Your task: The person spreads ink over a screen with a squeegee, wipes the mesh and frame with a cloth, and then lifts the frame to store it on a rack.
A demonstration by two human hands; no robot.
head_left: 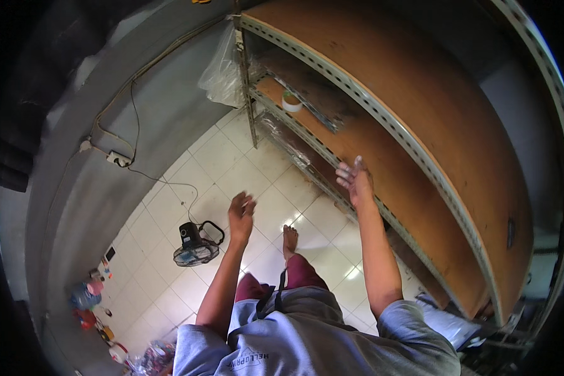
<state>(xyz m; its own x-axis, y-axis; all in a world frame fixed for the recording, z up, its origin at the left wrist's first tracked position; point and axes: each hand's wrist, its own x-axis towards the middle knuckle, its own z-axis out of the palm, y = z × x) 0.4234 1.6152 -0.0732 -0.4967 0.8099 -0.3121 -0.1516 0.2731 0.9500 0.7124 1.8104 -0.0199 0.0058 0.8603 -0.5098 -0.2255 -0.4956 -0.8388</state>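
Note:
My left hand [241, 216] hangs in the air over the tiled floor, its fingers loosely bent and apart, with nothing visible in them. My right hand [357, 182] is raised by the front edge of a brown shelf board [382, 178], fingers spread and half curled, holding nothing. Whether it touches the shelf edge I cannot tell. Farther along that shelf stands a roll of tape [291, 106], white at the side. Beside the roll lies a dark flat bundle in clear plastic [310, 106].
The metal rack [363, 88] with several boards fills the right side. A clear plastic bag [222, 78] hangs from its far post. A black fan [196, 250] sits on the white tiles, its cord running to a power strip [119, 158] on the wall. Assorted items lie at lower left.

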